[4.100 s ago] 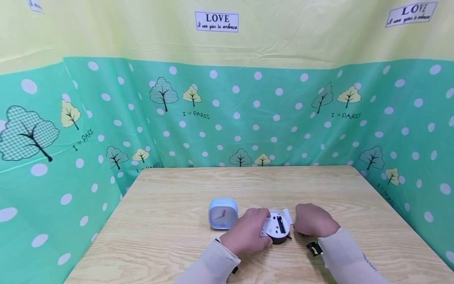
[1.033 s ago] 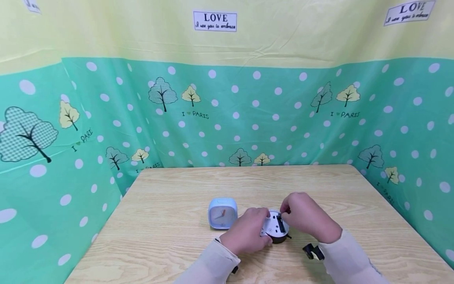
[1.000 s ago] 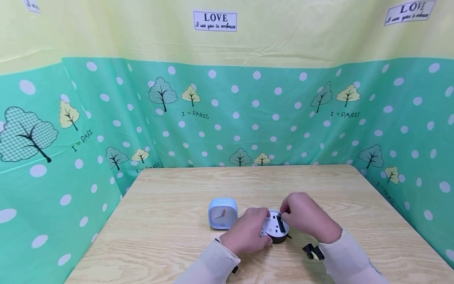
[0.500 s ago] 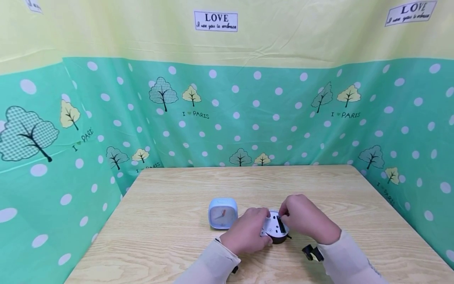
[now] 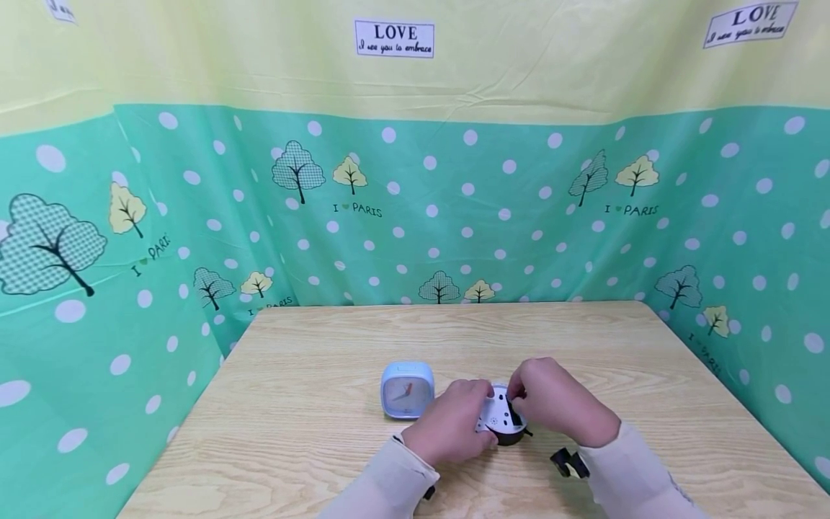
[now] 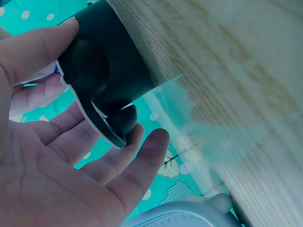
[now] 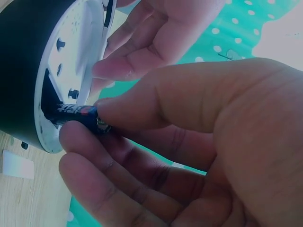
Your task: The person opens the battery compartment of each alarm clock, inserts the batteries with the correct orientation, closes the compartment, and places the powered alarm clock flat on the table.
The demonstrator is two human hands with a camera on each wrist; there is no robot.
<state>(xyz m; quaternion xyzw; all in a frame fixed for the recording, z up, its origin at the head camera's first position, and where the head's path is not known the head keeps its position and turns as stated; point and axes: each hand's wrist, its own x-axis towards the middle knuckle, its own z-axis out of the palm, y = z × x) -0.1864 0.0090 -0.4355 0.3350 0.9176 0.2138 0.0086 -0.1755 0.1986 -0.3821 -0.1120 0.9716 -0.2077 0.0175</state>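
A round clock with a black body and white back lies back-up on the table, its dark battery slot exposed. My left hand grips it from the left, thumb on the black side in the left wrist view. Over the slot, my right hand pinches a dark battery between thumb and fingers. One end of that battery is inside the slot; the other sticks out at a slant. In the head view the fingers hide most of it.
A light-blue alarm clock stands upright just left of the round clock. The white battery cover lies on the wooden table beside it. A patterned curtain surrounds the table's back and sides.
My right hand has come from the table beside the white cover up to the slot. Over the last second it shifts slightly left and down. My left hand stays in place.
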